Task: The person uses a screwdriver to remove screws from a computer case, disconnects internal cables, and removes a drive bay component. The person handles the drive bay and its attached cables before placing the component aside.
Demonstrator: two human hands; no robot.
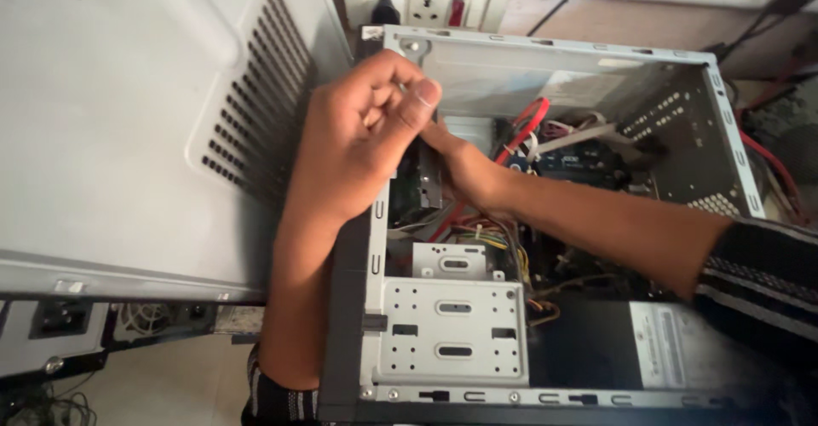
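- Fingers of the left hand (362,141) are curled together in a loose fist over the front edge of the open computer case (562,51), clamping nothing visible.
- Right hand (464,166) reaches inside beside the red cables (530,123); its fingertips are hidden, so I cannot tell their grip.
- Best worked slowly, keeping the wrist off the drive bracket (452,328) and loose wiring.

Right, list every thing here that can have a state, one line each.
Computer case: lying on its side, side panel off, insides exposed.
Left hand: curled into a loose fist at the case's edge; whether the fingers pinch anything cannot be told.
Right hand: reaching inside the case, fingertips hidden behind the left hand.
Drive cage: mounted in the case.
Second case: closed, vented panel on.
Wall socket: black plug inserted.
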